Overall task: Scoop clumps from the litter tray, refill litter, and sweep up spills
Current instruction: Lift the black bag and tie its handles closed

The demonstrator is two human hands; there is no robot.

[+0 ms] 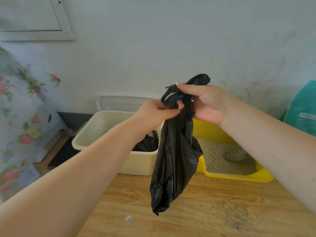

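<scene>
A black plastic bag (172,161) hangs in the air in front of me, its neck twisted and bunched. My left hand (157,112) pinches the neck from the left. My right hand (205,101) grips the twisted top from the right, thumb over the knot. Behind the bag, on the floor, stands a yellow litter tray (239,177) filled with pale litter (215,159), and a white slotted scoop (236,153) lies in it. Spilled litter grains (237,218) are scattered on the wooden floor at the lower right.
A cream plastic bin (95,134) with another black bag (147,144) inside sits left of the tray, by the wall. A teal litter sack (302,108) leans at the far right. Floral cloth (18,117) fills the left edge. A small round sticker (129,219) lies on the floor.
</scene>
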